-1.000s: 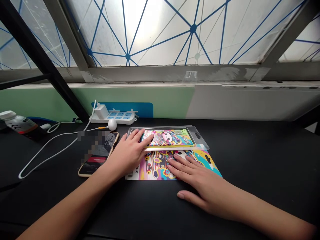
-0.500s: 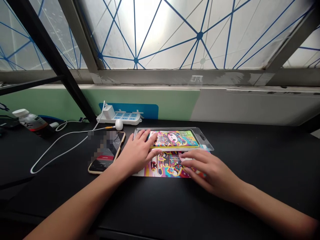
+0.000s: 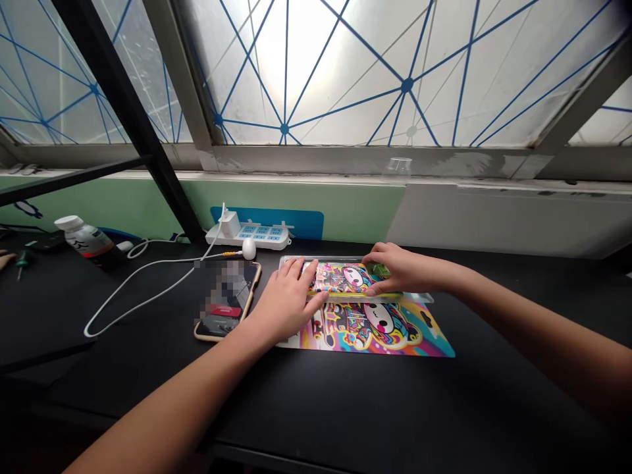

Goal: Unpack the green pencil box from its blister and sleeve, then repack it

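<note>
A flat box printed with a bright cartoon character (image 3: 340, 277) lies in a clear plastic blister shell (image 3: 419, 298). Directly in front of it is a colourful printed card (image 3: 415, 332) with a hang hole at its right end; the shell covers its back edge. My left hand (image 3: 284, 299) rests flat over the left end of the shell and box, fingers spread. Toward the right end, my right hand (image 3: 405, 268) grips the printed box across its width, thumb at the near edge and fingers at the far edge. Its palm hides that end.
Left of the package lies a phone (image 3: 222, 316) in a pale case. A white cable (image 3: 133, 273) loops beside it. At the back stand a power strip (image 3: 257, 234) and a white-capped bottle (image 3: 86, 240). A black post (image 3: 133, 125) slants down at the left, before the window.
My right hand has moved from the printed card up and back onto the box, closing on its right part. My left hand stays on the left end. The view has shifted slightly left.
</note>
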Action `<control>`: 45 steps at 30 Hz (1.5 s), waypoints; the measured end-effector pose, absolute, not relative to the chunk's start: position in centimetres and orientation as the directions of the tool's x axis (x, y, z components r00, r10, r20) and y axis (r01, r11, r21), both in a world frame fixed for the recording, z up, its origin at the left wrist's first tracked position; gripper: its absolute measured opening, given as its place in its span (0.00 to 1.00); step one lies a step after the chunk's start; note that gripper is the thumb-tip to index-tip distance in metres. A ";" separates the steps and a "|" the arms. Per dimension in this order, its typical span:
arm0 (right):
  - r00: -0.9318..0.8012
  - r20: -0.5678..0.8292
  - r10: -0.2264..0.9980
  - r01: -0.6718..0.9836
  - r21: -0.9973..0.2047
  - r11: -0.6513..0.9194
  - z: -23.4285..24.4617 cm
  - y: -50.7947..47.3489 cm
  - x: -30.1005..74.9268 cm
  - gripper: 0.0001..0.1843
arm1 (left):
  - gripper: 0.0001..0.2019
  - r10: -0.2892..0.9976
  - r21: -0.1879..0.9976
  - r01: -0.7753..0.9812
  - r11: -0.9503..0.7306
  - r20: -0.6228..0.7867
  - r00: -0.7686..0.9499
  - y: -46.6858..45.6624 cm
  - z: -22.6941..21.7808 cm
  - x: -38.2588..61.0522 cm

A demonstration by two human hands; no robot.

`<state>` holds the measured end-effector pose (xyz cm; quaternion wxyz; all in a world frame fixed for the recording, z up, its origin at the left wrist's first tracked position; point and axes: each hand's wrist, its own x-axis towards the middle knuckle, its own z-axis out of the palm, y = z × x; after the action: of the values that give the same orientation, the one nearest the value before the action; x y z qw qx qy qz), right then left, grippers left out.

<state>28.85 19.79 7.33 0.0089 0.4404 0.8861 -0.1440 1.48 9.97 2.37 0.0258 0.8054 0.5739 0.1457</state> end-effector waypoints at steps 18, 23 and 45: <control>-0.513 0.551 0.658 0.741 -0.103 0.664 4.1 15.4 29.6 0.18 | 0.30 0.803 0.191 0.885 -0.426 0.531 0.272 10.9 4.4 -1.2; -0.637 0.699 0.325 0.624 0.221 0.749 5.1 11.3 31.1 0.16 | 0.16 0.689 0.142 0.827 -0.544 0.639 0.343 8.1 6.1 -0.9; -0.619 0.365 0.696 0.652 -0.256 0.714 0.9 5.6 34.4 0.30 | 0.39 0.949 0.621 0.717 -0.316 0.202 0.243 0.2 1.2 -0.6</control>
<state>34.40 5.55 0.86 -0.2237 0.3751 0.8983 -0.0490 -0.60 0.15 1.23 0.2062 0.7609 0.5474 0.2809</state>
